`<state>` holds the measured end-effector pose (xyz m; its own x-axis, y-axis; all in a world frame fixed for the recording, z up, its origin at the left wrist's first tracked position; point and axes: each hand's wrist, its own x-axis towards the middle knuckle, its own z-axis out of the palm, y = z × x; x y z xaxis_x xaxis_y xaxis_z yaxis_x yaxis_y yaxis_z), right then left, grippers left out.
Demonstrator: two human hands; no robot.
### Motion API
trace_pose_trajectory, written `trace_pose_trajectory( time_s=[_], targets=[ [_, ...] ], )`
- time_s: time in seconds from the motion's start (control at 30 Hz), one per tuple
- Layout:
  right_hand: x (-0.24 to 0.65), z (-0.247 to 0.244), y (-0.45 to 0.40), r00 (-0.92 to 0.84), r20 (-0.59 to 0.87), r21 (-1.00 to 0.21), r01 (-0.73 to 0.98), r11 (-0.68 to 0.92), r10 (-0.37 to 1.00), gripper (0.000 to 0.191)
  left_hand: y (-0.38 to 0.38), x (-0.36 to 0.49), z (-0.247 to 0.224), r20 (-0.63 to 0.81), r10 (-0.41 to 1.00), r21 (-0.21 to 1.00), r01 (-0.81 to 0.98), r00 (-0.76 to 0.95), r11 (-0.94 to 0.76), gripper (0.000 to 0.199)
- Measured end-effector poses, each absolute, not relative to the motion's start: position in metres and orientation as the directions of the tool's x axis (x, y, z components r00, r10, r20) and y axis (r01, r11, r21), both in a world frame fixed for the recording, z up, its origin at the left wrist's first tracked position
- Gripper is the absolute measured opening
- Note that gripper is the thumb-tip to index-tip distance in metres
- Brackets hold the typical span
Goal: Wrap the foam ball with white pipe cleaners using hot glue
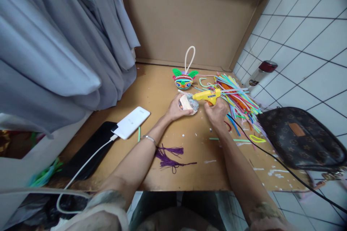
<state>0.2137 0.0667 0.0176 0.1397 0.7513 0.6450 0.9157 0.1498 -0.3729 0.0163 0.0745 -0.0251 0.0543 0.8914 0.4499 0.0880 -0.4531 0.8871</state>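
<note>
Your right hand (217, 112) grips the yellow glue gun (207, 96), its label unreadable; your left (176, 107) pinches the round, cream-banded, mottled grey piece (189, 104) above the bench's (162, 115) middle.

The left arm has a thin, shiny silver bracelet (149, 138) near the wrist. The left sleeve (107, 205) is pushed up in soft, pale folds, with a bit of gray-green. The right sleeve (265, 213) is bunched up and pale too. Both hands have no gloves. The pants (157, 207) look dark and a bit blurry.
</note>
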Motion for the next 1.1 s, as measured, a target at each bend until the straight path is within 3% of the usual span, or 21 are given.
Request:
trace_pose_trajectory(
  time_s=[1.1],
  targets=[
    [0.2174, 0.0203, 0.0661, 0.157, 0.643, -0.384, 0.913, 0.138, 0.749, 0.024, 0.0777, 0.0141, -0.0300, 0.494, 0.866, 0.855, 0.143, 0.073, -0.499, 0.080]
  ],
)
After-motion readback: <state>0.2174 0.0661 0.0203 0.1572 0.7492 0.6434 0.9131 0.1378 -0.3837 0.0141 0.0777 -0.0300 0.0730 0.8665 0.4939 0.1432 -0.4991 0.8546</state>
